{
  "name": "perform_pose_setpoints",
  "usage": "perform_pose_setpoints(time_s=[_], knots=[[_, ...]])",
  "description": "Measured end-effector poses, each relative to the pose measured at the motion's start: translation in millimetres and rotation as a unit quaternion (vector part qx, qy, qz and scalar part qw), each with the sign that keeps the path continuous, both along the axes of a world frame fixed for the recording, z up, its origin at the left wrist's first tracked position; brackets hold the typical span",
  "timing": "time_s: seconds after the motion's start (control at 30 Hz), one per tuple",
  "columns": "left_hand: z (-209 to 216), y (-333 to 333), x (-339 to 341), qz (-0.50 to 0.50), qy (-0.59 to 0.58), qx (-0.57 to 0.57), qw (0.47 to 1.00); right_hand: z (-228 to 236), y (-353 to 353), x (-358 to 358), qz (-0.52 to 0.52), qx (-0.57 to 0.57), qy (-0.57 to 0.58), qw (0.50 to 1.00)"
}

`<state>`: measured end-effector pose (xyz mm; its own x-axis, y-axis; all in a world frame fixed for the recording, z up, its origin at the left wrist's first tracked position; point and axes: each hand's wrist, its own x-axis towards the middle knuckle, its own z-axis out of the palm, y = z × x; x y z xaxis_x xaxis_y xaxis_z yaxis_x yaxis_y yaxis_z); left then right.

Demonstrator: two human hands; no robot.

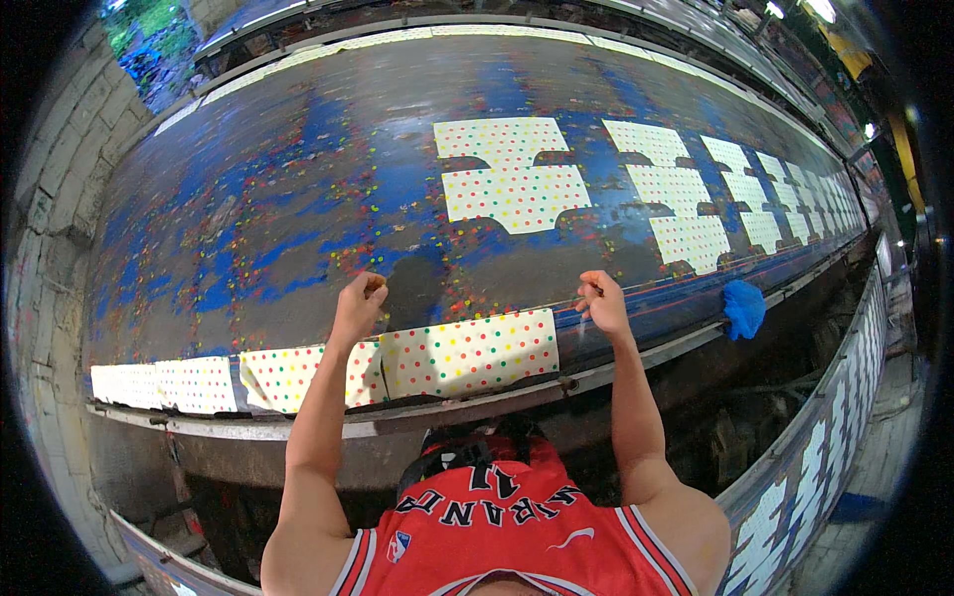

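My left hand (360,306) hovers over the near part of a long, paint-stained table (298,199), fingers curled in toward the thumb. To its right, my right hand (603,301) is held up in a similar pinch above the near edge. Whatever either hand may grip is too small to make out. Below and between them, along the edge, lies a white dotted fabric strip (472,353). A second dotted strip (283,379) is partly covered by my left forearm. Farther off lies a cut fabric piece (514,184) with red, green and yellow dots.
More cut pieces (668,199) run in a row to the far right. A crumpled blue cloth (742,309) sits on the table's right near edge. A block wall (60,199) borders the left. Behind me on the right, another table (805,477) carries white pieces.
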<state>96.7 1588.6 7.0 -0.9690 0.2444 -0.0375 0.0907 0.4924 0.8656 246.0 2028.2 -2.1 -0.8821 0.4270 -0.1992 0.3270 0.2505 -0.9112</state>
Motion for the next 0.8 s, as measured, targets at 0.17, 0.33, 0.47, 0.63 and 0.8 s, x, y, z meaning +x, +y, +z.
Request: perform_pose_setpoints(time_s=[0.17, 0.33, 0.47, 0.63, 0.8], knots=[[3.1, 36.5, -36.8, -0.033, 0.032, -0.027, 0.999, 6.4, 20.9, -15.6, 0.024, 0.011, 0.006, 1.0], [-6.3, 77.1, -86.4, -0.07, 0.092, -0.044, 0.992, 23.2, 56.8, -51.7, 0.047, 0.041, 0.013, 0.998], [-16.8, 123.4, -134.8, -0.057, 0.118, -0.098, 0.987, 27.1, 94.3, -95.1, 0.073, 0.074, 0.053, 0.993], [-35.4, 178.5, -194.5, -0.011, 0.168, -0.164, 0.972, 8.2, 145.0, -166.3, 0.073, 0.158, 0.058, 0.983], [-58.0, 208.4, -229.1, 0.045, 0.191, -0.26, 0.946, -22.8, 179.8, -238.4, 0.083, 0.285, 0.099, 0.95]])
